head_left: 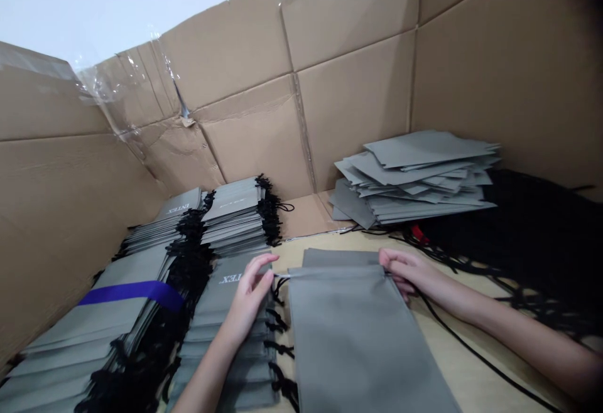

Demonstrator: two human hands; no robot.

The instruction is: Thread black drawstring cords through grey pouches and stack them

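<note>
I've got L hand [249, 294] pinching top-left corner of grey drawstring bag [334, 337], R hand [405, 272] pinching top-right corner, both nearly closed on it. Bag's flat on wood table [452, 350]. Bag stack [221, 331] right under L hand, 2nd stack w/ purple band [132, 294] further left. Loose bag pile [414, 177] ahead, black cords [509, 225] on R, cardboard wall [353, 105] behind all.

Stacked grey fabric drawstring bags [235, 218] lie left on the pale wooden worktop [456, 337]; more lie behind right, against brown cardboard wall [353, 112].
</note>
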